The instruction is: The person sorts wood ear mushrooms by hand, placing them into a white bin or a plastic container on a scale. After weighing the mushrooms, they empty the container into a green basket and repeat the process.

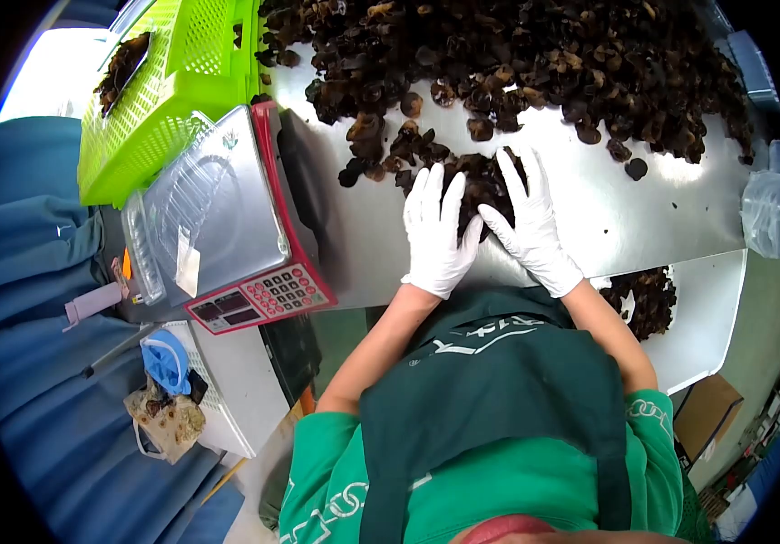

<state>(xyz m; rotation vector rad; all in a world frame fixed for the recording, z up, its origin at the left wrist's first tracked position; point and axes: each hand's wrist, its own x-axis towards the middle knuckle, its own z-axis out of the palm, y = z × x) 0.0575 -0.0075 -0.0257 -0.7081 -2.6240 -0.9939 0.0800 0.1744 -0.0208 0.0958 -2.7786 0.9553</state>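
Note:
Both hands wear white gloves and rest near the front edge of the metal table. My left hand (439,231) lies on the left side of a small heap of dark, curled dried pieces (482,186), its fingers stretched forward. On the heap's right side is my right hand (531,225), fingers spread and touching the pieces. The thumbs point toward each other over the near side of the heap. Beyond the hands, a large pile of the same dark brown pieces (517,63) covers the back of the table.
A red scale (218,218) with a metal plate stands at the left, beside a green basket (172,82). Clear plastic bags (775,195) hang at the right edge. Below the table's right front is a white bin (703,317) holding dark pieces.

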